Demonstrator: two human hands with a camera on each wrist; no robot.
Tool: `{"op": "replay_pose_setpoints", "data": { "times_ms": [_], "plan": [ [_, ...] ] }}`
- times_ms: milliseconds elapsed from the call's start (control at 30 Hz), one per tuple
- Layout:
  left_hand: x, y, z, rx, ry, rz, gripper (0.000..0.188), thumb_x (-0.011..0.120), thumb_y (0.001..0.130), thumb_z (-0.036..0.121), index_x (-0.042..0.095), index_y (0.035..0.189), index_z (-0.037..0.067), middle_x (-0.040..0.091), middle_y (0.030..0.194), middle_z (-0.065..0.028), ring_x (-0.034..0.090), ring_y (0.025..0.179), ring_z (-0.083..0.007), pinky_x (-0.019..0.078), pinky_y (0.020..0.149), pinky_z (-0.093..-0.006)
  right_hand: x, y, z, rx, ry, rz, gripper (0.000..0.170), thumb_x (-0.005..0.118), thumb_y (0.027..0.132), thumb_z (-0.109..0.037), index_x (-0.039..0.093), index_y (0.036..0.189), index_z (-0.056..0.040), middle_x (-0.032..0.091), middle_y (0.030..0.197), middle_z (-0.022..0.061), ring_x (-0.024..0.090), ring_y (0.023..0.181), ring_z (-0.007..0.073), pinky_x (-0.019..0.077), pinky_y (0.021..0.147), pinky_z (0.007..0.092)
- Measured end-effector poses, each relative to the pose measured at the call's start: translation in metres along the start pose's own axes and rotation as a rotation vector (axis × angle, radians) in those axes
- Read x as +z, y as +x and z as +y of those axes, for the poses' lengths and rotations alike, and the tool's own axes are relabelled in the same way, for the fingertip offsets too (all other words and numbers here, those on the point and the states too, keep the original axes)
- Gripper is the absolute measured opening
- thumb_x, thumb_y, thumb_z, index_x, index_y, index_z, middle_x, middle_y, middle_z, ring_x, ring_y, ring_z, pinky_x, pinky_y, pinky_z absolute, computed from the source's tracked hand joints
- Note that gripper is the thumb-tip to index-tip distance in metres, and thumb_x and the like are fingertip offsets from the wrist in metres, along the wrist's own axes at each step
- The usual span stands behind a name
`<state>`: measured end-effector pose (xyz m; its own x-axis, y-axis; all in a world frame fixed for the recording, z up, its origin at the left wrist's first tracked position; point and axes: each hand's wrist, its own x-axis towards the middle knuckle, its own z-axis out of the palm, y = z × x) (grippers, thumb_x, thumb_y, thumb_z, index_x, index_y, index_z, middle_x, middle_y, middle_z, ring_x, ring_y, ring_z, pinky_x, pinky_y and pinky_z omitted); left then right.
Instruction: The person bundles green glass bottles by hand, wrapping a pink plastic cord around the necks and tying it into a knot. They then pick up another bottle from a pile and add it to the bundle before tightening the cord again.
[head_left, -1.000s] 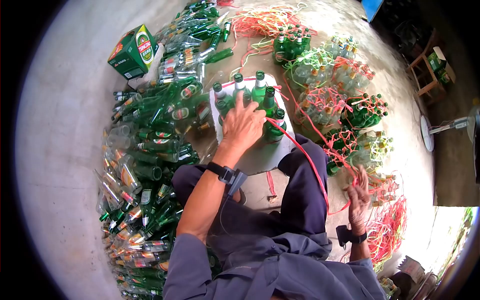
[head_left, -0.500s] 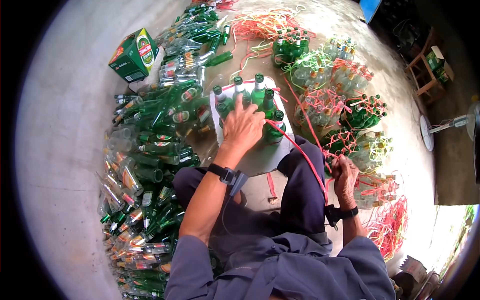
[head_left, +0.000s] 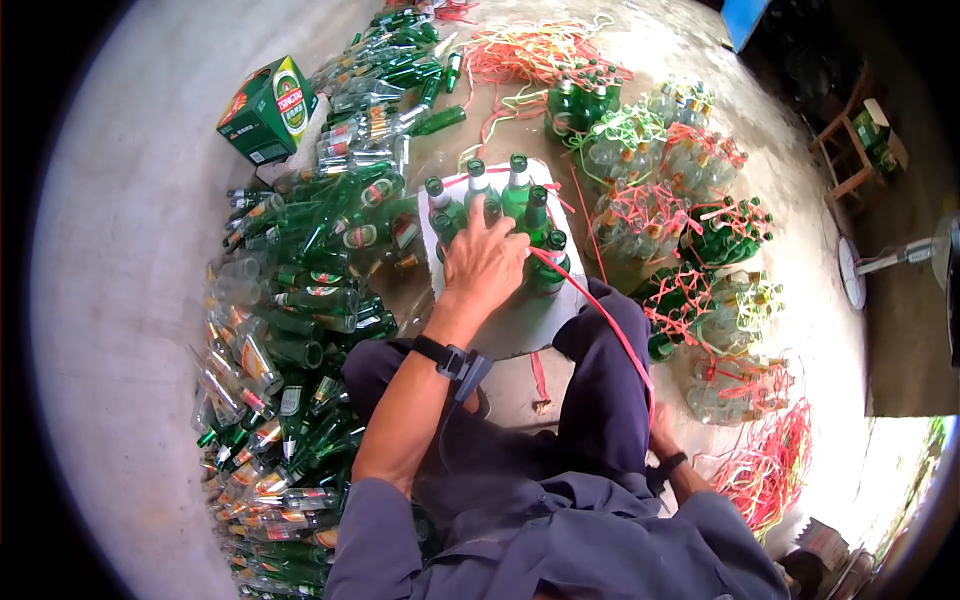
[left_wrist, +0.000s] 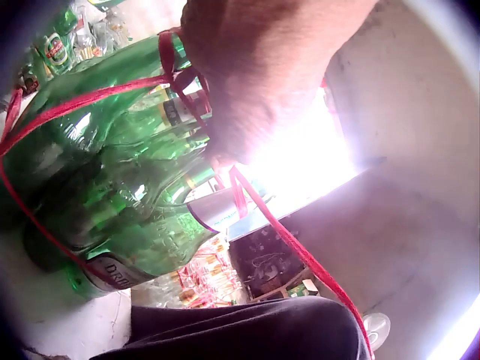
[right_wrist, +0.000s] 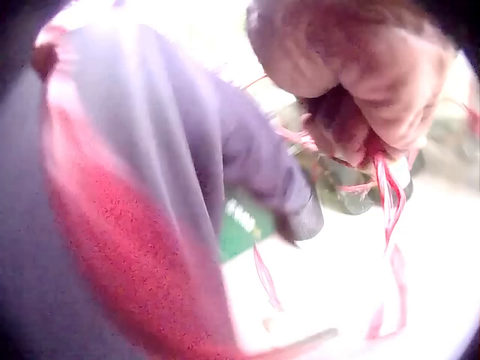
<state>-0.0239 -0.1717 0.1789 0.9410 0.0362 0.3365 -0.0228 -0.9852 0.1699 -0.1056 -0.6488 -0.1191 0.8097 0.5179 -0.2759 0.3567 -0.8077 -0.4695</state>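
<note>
Several green glass bottles (head_left: 537, 210) stand bunched on a white board (head_left: 505, 325) in front of the person's knees. The left hand (head_left: 483, 262) is over the bunch among the bottle necks, pinching a red plastic strap (head_left: 618, 330). In the left wrist view, the strap (left_wrist: 97, 94) circles the bottles' bodies, crosses near the fingers, and a length runs off past the knee. Low beside the right thigh, partly hidden by it, is the right hand (head_left: 663, 435). The right wrist view shows its fingers (right_wrist: 397, 90) curled round red strap (right_wrist: 386, 187), its end hanging down.
Loose bottles (head_left: 320, 290) are heaped along the left. Strapped bottle bundles (head_left: 640, 220) stand at the right. Tangled straps lie in piles at the back (head_left: 530, 50) and right (head_left: 770, 470). A green carton (head_left: 265, 110) sits by the left wall; a fan (head_left: 850, 270) stands far right.
The right hand has come in from the right, down and back beside the thigh, drawing the strap along. The left hand has stayed over the bottles.
</note>
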Motion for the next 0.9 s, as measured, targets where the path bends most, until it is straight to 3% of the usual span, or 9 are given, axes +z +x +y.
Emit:
{"op": "replay_pose_setpoints", "data": {
  "times_ms": [33,100,200,900],
  "plan": [
    [0.001,0.001,-0.001,0.007,0.003,0.016,0.009,0.07,0.085,0.023,0.072,0.089,0.015,0.066,0.115,-0.0003,0.043,0.134,-0.0398,0.0553,0.088,-0.0451,0.032,-0.02,0.0,-0.176,0.395,0.344,0.03,0.056,0.088,-0.024,0.055,0.063,-0.007,0.055,0.056,0.0148,0.051,0.047,0.03,0.0357,0.046,0.0441],
    [0.005,-0.004,0.001,0.035,-0.004,0.001,0.009,0.069,0.085,0.022,0.072,0.089,0.015,0.066,0.115,-0.0003,0.043,0.133,-0.0401,0.0556,0.088,-0.0453,0.041,-0.064,-0.014,0.256,0.568,0.105,0.03,0.056,0.088,-0.024,0.055,0.063,-0.007,0.054,0.056,0.0147,0.051,0.047,0.0298,0.0356,0.046,0.0439],
    [0.004,-0.001,0.001,0.01,-0.008,0.019,0.008,0.069,0.085,0.021,0.072,0.086,0.014,0.067,0.113,-0.0014,0.044,0.132,-0.0406,0.0562,0.086,-0.046,0.035,-0.086,-0.022,0.424,0.597,0.027,0.03,0.056,0.088,-0.024,0.055,0.063,-0.007,0.054,0.056,0.0145,0.05,0.047,0.0296,0.0354,0.045,0.0438],
    [0.007,0.0,0.001,0.044,-0.003,0.051,0.007,0.072,0.082,0.02,0.071,0.084,0.014,0.067,0.113,-0.0029,0.045,0.131,-0.0417,0.0569,0.087,-0.0464,0.029,-0.159,-0.028,0.627,0.589,-0.119,0.03,0.055,0.087,-0.025,0.054,0.063,-0.0066,0.052,0.054,0.0132,0.048,0.044,0.0279,0.034,0.042,0.0425]
  ]
}}
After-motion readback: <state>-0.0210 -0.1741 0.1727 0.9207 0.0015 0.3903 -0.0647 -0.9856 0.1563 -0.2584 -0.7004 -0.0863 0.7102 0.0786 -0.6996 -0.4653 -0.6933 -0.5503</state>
